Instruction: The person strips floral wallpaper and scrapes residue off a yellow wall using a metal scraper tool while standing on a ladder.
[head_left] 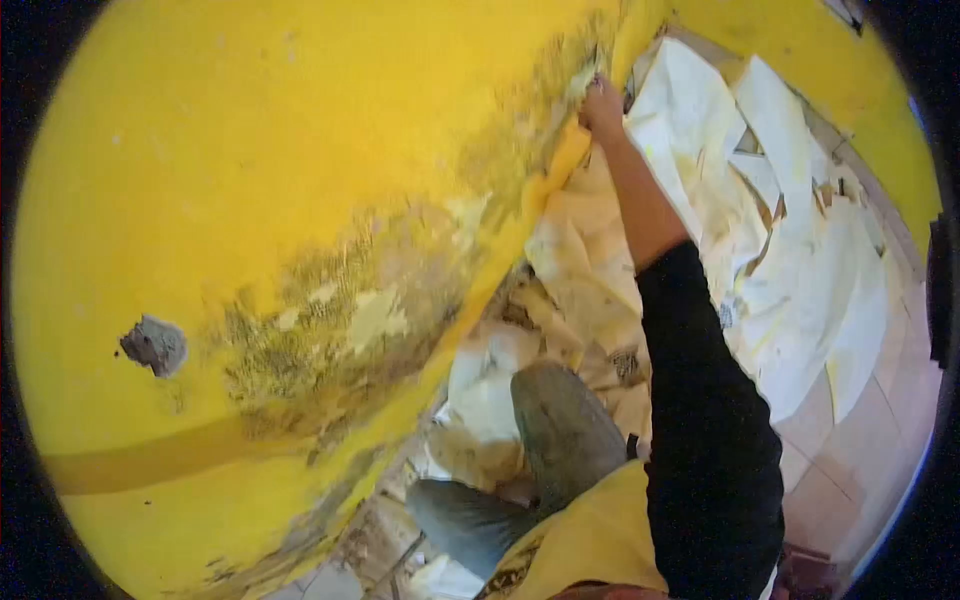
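My right hand (602, 108), at the end of a black sleeve (705, 370), reaches far forward to the lower part of a yellow wall (250, 130), close to the corner. Its fingers are closed against a patch of flaking paint (570, 75). Whatever they grip is too small and hidden to make out. Just below the hand, a darker yellow strip (568, 160) runs down along the wall's base. A larger damaged area (350, 310), with dark spots and bare pale plaster, spreads nearer to me. My left hand is out of the picture.
Crumpled whitish sheets (810, 290) cover much of the floor, with debris (520, 300) along the wall. My bent knees (565, 430) are close to the wall. A grey-filled hole (153, 346) marks the wall at left. Floor tiles (830, 480) show at right.
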